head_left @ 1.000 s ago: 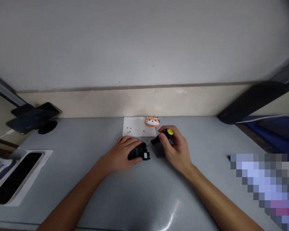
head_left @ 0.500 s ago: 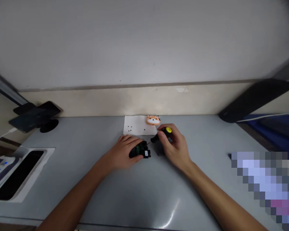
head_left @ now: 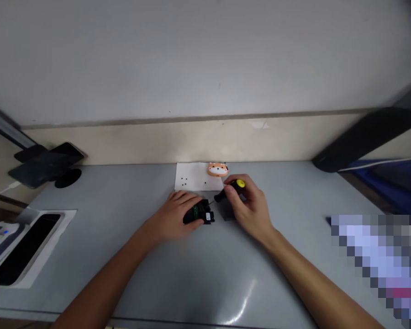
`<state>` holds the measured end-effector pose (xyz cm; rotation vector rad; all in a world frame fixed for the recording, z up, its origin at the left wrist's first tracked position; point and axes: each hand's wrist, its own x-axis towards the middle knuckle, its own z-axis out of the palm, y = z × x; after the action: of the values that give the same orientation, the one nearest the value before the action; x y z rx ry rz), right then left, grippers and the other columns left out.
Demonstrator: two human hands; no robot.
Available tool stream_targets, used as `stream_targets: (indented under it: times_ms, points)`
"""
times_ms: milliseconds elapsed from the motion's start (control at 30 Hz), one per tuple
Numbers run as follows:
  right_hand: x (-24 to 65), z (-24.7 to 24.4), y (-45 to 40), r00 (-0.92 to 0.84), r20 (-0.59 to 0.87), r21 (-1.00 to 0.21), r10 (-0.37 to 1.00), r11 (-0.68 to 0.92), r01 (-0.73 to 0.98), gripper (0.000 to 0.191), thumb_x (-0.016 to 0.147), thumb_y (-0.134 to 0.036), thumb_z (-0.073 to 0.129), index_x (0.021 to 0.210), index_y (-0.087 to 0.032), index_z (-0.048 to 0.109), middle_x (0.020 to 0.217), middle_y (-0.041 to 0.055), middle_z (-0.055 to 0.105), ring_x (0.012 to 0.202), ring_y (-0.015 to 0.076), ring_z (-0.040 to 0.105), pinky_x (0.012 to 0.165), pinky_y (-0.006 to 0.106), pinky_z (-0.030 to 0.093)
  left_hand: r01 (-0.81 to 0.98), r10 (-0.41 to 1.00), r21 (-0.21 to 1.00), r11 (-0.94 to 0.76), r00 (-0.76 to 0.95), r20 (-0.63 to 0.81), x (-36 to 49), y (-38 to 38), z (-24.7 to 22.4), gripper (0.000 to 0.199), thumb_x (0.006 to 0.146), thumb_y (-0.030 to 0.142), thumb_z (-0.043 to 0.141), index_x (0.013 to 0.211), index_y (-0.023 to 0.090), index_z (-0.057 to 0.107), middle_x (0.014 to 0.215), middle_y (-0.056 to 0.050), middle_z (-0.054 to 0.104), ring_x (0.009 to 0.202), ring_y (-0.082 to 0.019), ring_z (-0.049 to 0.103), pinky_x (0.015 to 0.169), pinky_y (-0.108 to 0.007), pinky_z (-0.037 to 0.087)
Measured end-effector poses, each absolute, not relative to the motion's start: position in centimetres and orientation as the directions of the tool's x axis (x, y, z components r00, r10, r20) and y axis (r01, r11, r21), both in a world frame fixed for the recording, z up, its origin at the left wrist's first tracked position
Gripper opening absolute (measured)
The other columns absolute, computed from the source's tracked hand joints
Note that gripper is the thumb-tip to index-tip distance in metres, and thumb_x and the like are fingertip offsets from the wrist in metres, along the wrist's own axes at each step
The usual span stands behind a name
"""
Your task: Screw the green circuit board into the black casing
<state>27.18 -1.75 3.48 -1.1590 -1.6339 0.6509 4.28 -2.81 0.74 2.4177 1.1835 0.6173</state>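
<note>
On the grey desk my left hand (head_left: 176,214) is closed around a small black device (head_left: 202,213) that has a green circuit board and a white label. Its left part is hidden under my fingers. In my right hand (head_left: 251,205) is a screwdriver (head_left: 240,183) with a black handle and a yellow end cap. The shaft slants down to the left, with its tip at the device's upper right edge; whether it sits in a screw is too small to tell. Behind my hands lies a sheet of white paper (head_left: 193,176) with several tiny dark screws (head_left: 184,181) on it.
An orange animal-face case (head_left: 218,169) rests on the paper's right corner. At left are a phone on a stand (head_left: 50,162), another phone (head_left: 27,246) on white paper, and a white device with blue lights (head_left: 0,235). A dark cylinder (head_left: 356,144) leans back right.
The camera view has shifted very slightly. Both hands, the screwdriver and the device stay in nearly the same places, with no visible change of grip.
</note>
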Motion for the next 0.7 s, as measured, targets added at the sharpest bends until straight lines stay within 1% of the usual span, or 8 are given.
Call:
stream_targets:
  times_ms: [133,267,367,467,533,633,700]
  points:
    - [27.3,3.5,-1.8,-0.05,0.402,-0.834,0.914,0.388,0.392,0.02,0.096,-0.046,0.059,0.099,-0.027,0.061,0.094,0.0052,0.066,0.081,0.0205,0.06,0.062,0.032,0.045,0.641,0.801,0.501,-0.582,0.558,0.217,4.3,-2.8,0.7,0.053,0.091,0.035,0.071,0.141,0.033,0.053,0.137,-0.003,0.063,0.13,-0.027,0.052,0.113,-0.047,0.04]
    - [27.3,3.7,-1.8,-0.081,0.391,-0.835,0.917,0.39,0.388,0.019,0.097,-0.046,0.059,0.102,-0.028,0.061,0.092,0.0036,0.066,0.078,0.0192,0.059,0.063,0.031,0.045,0.647,0.805,0.498,-0.578,0.553,0.215,4.3,-2.8,0.7,0.055,0.091,0.037,0.072,0.141,0.032,0.053,0.137,-0.003,0.063,0.13,-0.027,0.052,0.113,-0.047,0.04]
    - [27.3,3.9,-1.7,-0.105,0.405,-0.82,0.908,0.411,0.398,0.018,0.098,-0.045,0.057,0.101,-0.028,0.06,0.091,0.0032,0.065,0.079,0.0193,0.059,0.065,0.031,0.045,0.648,0.801,0.488,-0.584,0.556,0.22,4.3,-2.8,0.6,0.054,0.091,0.037,0.071,0.142,0.032,0.052,0.138,-0.003,0.062,0.13,-0.027,0.052,0.113,-0.047,0.04]
    - [27.5,4.3,-1.7,-0.168,0.412,-0.797,0.896,0.443,0.409,0.018,0.101,-0.044,0.053,0.101,-0.027,0.059,0.092,0.0031,0.064,0.08,0.0189,0.059,0.069,0.032,0.046,0.65,0.798,0.482,-0.588,0.563,0.214,4.3,-2.8,0.7,0.051,0.093,0.037,0.069,0.141,0.032,0.053,0.136,-0.003,0.063,0.129,-0.027,0.052,0.112,-0.046,0.04]
    - [27.7,4.5,-1.7,-0.232,0.39,-0.791,0.891,0.453,0.411,0.018,0.102,-0.043,0.049,0.104,-0.027,0.057,0.093,0.0031,0.063,0.08,0.0187,0.057,0.072,0.033,0.046,0.652,0.8,0.485,-0.583,0.564,0.203,4.3,-2.8,0.7,0.05,0.094,0.038,0.068,0.14,0.031,0.053,0.136,-0.003,0.063,0.129,-0.027,0.052,0.112,-0.046,0.04]
    - [27.8,4.6,-1.8,-0.313,0.358,-0.794,0.88,0.463,0.394,0.018,0.104,-0.041,0.044,0.106,-0.026,0.054,0.093,0.0034,0.061,0.082,0.0191,0.056,0.074,0.034,0.045,0.646,0.798,0.491,-0.584,0.568,0.201,4.4,-2.8,0.7,0.051,0.094,0.037,0.068,0.142,0.031,0.051,0.137,-0.003,0.063,0.129,-0.026,0.052,0.113,-0.045,0.04]
    - [27.5,4.7,-1.8,-0.33,0.355,-0.805,0.875,0.466,0.367,0.018,0.105,-0.04,0.042,0.105,-0.026,0.054,0.093,0.0033,0.06,0.082,0.0192,0.055,0.075,0.034,0.045,0.641,0.795,0.493,-0.588,0.569,0.209,4.5,-2.8,0.6,0.053,0.093,0.035,0.068,0.143,0.03,0.05,0.137,-0.003,0.062,0.129,-0.026,0.051,0.113,-0.046,0.039]
